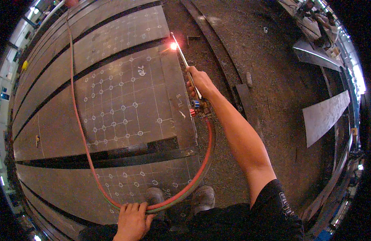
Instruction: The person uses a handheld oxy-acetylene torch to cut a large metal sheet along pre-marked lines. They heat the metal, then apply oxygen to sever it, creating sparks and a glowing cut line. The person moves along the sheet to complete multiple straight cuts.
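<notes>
My right hand [200, 82] is wrapped around a gas cutting torch [181, 55], its long metal tube pointing away from me. Near its far end a bright glow [173, 46] with sparks sits at the right edge of a dark steel plate [165, 72]. Below that hand hang the torch's red and blue valve knobs [194, 108]. From there paired red and green hoses [199, 174] loop down toward me, then run up across the plates at left. At the bottom, my left hand [133, 221] has its fingers curled over the hoses.
Several steel plates lie side by side with dark gaps, marked with chalk lines and circles. My shoes [204, 197] show beneath the hose loop. Long steel strips [217, 44] lie on the dirt floor; loose plates [328, 116] stand at right. Another person [328, 30] is at far right.
</notes>
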Demonstrator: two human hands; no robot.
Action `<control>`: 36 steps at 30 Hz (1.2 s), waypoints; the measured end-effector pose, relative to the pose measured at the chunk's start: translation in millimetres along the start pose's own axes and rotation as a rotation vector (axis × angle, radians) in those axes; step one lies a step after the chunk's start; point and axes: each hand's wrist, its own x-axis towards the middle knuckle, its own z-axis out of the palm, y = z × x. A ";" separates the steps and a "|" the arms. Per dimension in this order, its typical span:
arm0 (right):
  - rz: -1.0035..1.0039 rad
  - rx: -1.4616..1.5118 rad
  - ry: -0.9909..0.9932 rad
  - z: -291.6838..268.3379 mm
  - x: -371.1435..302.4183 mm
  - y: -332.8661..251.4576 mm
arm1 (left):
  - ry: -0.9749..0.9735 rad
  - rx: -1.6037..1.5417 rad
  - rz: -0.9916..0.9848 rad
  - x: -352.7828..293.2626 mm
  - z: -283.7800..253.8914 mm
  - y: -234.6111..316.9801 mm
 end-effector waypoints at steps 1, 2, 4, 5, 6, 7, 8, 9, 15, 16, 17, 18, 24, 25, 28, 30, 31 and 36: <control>0.008 0.000 -0.005 0.1 0.9 0.4 | 0.001 0.001 -0.001 -0.2 0.2 0.0; 0.004 0.018 -0.013 -0.2 1.2 1.2 | 0.003 0.002 -0.003 -0.3 0.2 0.1; -0.005 0.056 -0.031 0.0 1.0 2.1 | -0.006 0.001 -0.001 0.4 -1.0 0.3; 0.000 0.056 -0.025 0.5 0.7 1.9 | -0.010 0.001 -0.001 0.4 -1.3 0.3; 0.005 0.056 -0.019 1.1 0.5 1.6 | -0.004 0.004 0.004 0.2 -0.9 0.1; 0.010 0.057 -0.012 1.9 -0.5 0.6 | 0.002 0.007 0.008 -0.1 -0.1 -0.4; 0.008 0.054 -0.011 2.3 -1.8 -0.1 | 0.007 0.009 0.013 -0.2 0.4 -0.7; 0.006 0.050 -0.010 2.6 -3.1 -0.4 | 0.006 0.008 0.013 -0.3 0.1 -0.6; -0.021 0.047 -0.024 -0.8 1.9 2.7 | 0.006 0.000 -0.001 -2.1 -1.6 1.6; -0.033 0.044 -0.024 0.1 0.8 1.9 | 0.002 0.001 -0.003 -1.6 -1.3 1.4; -0.024 0.033 -0.027 0.6 -0.8 1.3 | -0.001 0.003 -0.006 -1.2 -1.1 1.2; -0.015 0.022 -0.030 0.9 -2.7 0.7 | -0.006 0.006 -0.008 -0.8 -0.7 1.0; -0.009 0.020 -0.021 0.0 1.1 3.4 | -0.016 -0.013 -0.014 0.7 -2.6 2.2; -0.004 0.023 -0.018 -0.2 1.8 3.7 | -0.007 -0.016 -0.005 0.7 -1.7 1.3; -0.019 -0.007 -0.025 1.2 4.3 3.3 | 0.011 -0.014 0.002 -0.8 -1.0 1.0; -0.055 -0.023 -0.039 0.0 1.2 2.9 | 0.015 -0.018 -0.001 -0.9 -0.1 0.7; -0.073 -0.031 -0.045 -1.1 -0.5 3.2 | 0.015 -0.023 -0.004 -0.6 0.6 0.5; -0.129 -0.076 -0.074 -4.4 -6.1 3.6 | -0.018 -0.014 -0.018 -0.1 -2.7 2.3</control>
